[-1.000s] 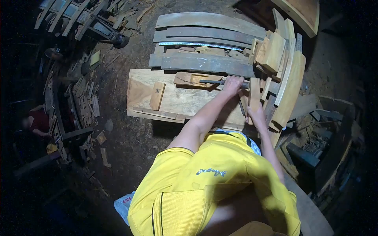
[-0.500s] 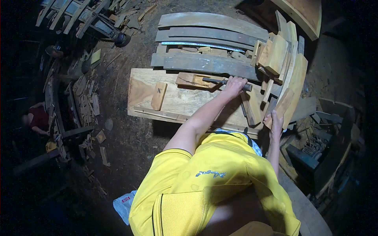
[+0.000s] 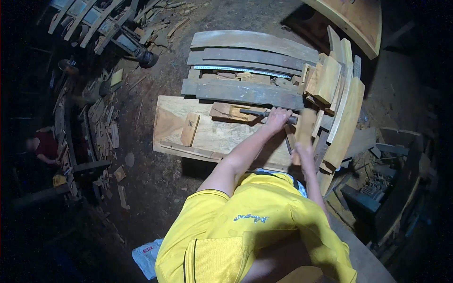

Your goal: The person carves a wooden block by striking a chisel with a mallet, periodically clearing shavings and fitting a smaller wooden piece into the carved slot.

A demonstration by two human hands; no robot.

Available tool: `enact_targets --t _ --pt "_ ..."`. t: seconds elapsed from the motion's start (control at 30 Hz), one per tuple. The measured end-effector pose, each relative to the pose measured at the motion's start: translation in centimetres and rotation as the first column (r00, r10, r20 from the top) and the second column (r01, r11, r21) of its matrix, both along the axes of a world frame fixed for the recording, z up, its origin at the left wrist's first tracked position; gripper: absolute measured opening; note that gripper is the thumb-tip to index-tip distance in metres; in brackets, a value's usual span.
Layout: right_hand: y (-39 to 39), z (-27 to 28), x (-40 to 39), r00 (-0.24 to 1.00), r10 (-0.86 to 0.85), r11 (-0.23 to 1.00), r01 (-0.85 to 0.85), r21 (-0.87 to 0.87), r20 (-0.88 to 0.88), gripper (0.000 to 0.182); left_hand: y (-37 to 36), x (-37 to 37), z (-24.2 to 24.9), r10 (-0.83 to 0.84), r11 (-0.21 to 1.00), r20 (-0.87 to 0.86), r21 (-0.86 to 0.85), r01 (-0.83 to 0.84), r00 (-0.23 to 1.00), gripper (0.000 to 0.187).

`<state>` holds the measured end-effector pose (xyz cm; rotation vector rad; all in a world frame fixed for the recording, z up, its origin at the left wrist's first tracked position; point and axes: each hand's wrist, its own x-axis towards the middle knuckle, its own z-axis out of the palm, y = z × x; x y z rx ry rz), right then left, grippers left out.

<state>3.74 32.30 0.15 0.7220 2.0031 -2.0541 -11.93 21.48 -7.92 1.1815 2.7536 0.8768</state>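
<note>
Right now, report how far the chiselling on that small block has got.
Done: the small block lies on the pale board with a cut showing in its face. In hand: the left hand holds the chisel against it, and the right hand grips a wooden mallet raised behind the handle. Left: depth unreadable; another block looks uncut.

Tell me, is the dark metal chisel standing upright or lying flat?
Lying nearly flat. The dark metal chisel runs sideways along the pale wooden board, in the left hand.

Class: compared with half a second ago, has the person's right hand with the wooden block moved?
Yes. The right hand has swung its wooden block left, from the stacked curved planks toward the chisel.
</note>
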Motion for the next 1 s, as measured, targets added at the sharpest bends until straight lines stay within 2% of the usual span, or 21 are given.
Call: enact_targets --t 0.03,0.07,0.1,0.13,0.17,0.2,0.27,0.33,0.4,0.43,0.47,0.57,0.67,0.7,0.73,0.77,0.8,0.87,0.93,1.0 --pt "0.8 -0.4 -0.1 0.968 -0.240 0.969 0.234 -0.085 -0.074 0.020 -0.3 0.3 -0.1 0.013 1.000 -0.007 0.012 -0.013 1.000 0.026" --pt "1.6 -0.8 -0.2 0.873 -0.472 0.875 0.448 -0.184 -0.122 0.018 -0.5 0.4 -0.1 0.020 1.000 0.007 0.004 -0.020 1.000 0.026" --pt "2.5 -2.4 -0.7 0.777 -0.604 0.796 0.585 -0.153 -0.176 0.018 -0.4 0.1 0.1 0.015 1.000 0.023 0.004 -0.015 1.000 0.026" --pt "2.0 -2.5 -1.3 0.701 -0.664 0.744 0.655 -0.132 -0.260 0.018 -0.4 0.0 0.2 0.006 1.000 0.034 0.009 -0.006 0.999 0.026" --pt "2.2 -3.7 -0.6 0.891 -0.440 0.897 0.431 -0.101 -0.109 0.018 -0.3 -0.1 0.3 0.016 0.999 0.034 0.029 -0.017 0.999 0.026" --pt "2.5 -4.9 -0.1 0.985 -0.165 0.979 0.169 -0.111 0.046 0.018 -0.2 -0.4 0.3 0.014 0.999 0.032 0.035 -0.015 0.999 0.026" --pt "-1.5 -0.3 -0.4 0.998 -0.040 0.999 0.040 0.015 0.043 0.019 -1.0 -0.2 0.6 0.019 0.999 0.022 -0.031 -0.018 1.000 0.025" --pt "-1.0 -0.2 -0.6 0.995 -0.095 0.995 0.094 0.043 0.017 0.024 -1.7 0.0 0.4 0.032 0.999 -0.026 0.026 -0.031 0.999 0.025" --pt "1.9 -1.6 -0.3 0.965 -0.261 0.965 0.262 -0.032 0.029 0.025 -2.3 0.0 1.7 0.031 0.994 0.021 0.107 -0.033 0.999 0.029" --pt "3.6 -2.7 -0.2 0.955 -0.296 0.955 0.297 -0.025 0.026 0.024 -2.6 -0.3 1.6 0.054 0.987 -0.008 0.154 -0.052 0.999 0.030" --pt "4.3 -2.2 -0.2 0.955 -0.296 0.955 0.296 -0.025 0.026 0.024 -3.0 -0.7 2.0 0.055 0.987 -0.008 0.154 -0.053 0.998 0.030" --pt "5.5 -0.3 0.2 0.951 -0.310 0.948 0.310 0.073 -0.013 0.024 -6.2 -1.8 4.6 0.209 0.906 0.006 0.375 -0.196 0.978 0.025" --pt "5.0 0.3 0.4 0.955 -0.296 0.951 0.297 0.091 -0.029 0.027 -11.3 -2.1 7.7 0.482 0.741 0.010 0.530 -0.414 0.876 0.019" --pt "5.0 -0.3 0.4 0.953 -0.301 0.949 0.303 0.090 -0.028 0.027 -13.1 -1.8 7.9 0.524 0.572 0.327 0.549 -0.610 0.786 0.019" --pt "5.1 -1.3 0.1 0.975 -0.219 0.963 0.224 0.152 -0.050 0.030 -15.0 -1.5 7.8 0.489 0.390 0.613 0.482 -0.784 0.620 0.019" --pt "5.1 -1.8 -0.3 0.989 -0.132 0.966 0.143 0.215 -0.067 0.034 -17.1 -1.7 7.1 0.461 0.275 0.664 0.523 -0.807 0.588 0.020" --pt "4.5 -1.1 -1.5 0.988 -0.135 0.966 0.147 0.213 -0.069 0.034 -19.1 -1.8 5.9 0.426 0.153 0.712 0.552 -0.820 0.559 0.022" --pt "1.4 2.5 -4.8 0.989 0.124 0.903 -0.144 0.405 0.075 0.044 -21.7 -1.1 3.9 0.344 -0.076 0.808 0.532 -0.843 0.478 0.018" --pt "-3.0 6.2 -6.9 0.919 0.391 0.654 -0.237 0.718 -0.053 0.055 -23.6 0.0 2.1 0.147 -0.240 0.828 0.561 -0.793 0.541 0.016" --pt "-8.5 9.2 -9.3 0.774 0.629 0.514 -0.486 0.707 0.075 0.061 -24.9 1.1 -0.3 0.057 -0.339 0.820 0.552 -0.762 0.570 0.018"
